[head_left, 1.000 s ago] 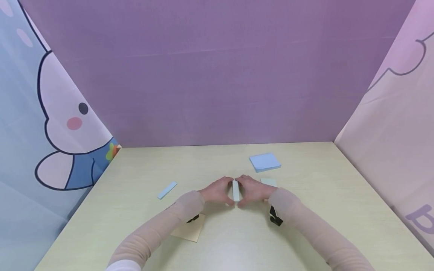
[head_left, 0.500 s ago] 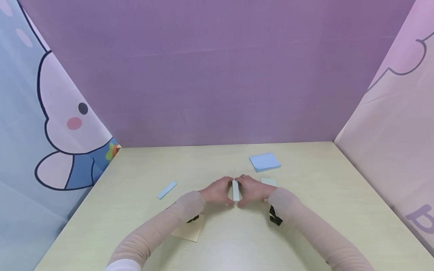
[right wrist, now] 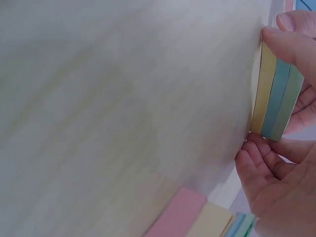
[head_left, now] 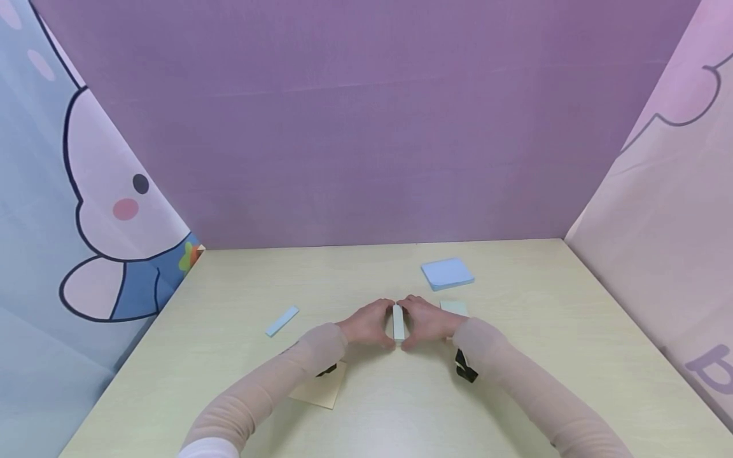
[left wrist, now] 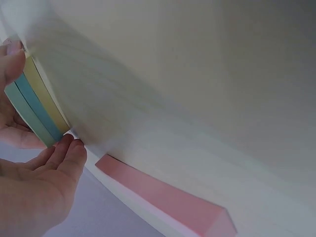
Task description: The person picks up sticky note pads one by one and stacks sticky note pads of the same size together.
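In the head view my left hand (head_left: 366, 323) and right hand (head_left: 428, 319) meet around a narrow stack of sticky note pads (head_left: 398, 324) at mid-table. The stack lies with its long side pointing away from me, pale green on top. The left wrist view shows its layers, green, blue and yellow (left wrist: 42, 96), with the left thumb at the near end and fingertips (left wrist: 71, 155) at the far end. From the other side, the right thumb (right wrist: 291, 44) and fingers pinch the same two ends. Part of the right hand shows behind the stack in the left wrist view.
A narrow light blue strip (head_left: 282, 321) lies left of my hands, and a square beige pad (head_left: 321, 389) is partly under the left forearm. Behind the right hand are a pale green pad (head_left: 454, 308) and a square blue pad (head_left: 448, 274). A purple backdrop (head_left: 366, 127) closes off the back.
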A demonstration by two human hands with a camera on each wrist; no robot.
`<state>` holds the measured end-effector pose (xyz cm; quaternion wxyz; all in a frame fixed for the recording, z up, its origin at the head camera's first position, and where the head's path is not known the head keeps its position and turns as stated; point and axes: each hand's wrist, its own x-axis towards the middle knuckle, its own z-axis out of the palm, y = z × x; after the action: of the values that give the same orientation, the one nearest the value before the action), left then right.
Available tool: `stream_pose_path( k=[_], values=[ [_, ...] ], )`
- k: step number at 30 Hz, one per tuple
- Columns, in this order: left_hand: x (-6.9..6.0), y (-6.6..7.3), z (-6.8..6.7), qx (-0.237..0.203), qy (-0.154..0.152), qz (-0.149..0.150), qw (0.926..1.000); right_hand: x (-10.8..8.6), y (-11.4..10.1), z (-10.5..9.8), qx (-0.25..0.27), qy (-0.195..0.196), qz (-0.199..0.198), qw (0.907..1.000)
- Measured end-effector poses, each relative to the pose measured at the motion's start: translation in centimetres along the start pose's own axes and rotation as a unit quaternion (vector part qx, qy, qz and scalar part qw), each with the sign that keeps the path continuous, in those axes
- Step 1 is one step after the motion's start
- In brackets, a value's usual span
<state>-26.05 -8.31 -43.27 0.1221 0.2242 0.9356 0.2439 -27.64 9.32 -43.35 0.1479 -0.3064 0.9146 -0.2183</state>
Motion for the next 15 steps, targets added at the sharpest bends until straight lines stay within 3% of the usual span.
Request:
stream_pose_path(
  k=[15],
  values=[
    [-0.28,0.36,-0.12,-0.006,-0.001,-0.012,0.9999,0.15,0.07,0.03,-0.010,-0.002,0.002,0.9999]
  ],
)
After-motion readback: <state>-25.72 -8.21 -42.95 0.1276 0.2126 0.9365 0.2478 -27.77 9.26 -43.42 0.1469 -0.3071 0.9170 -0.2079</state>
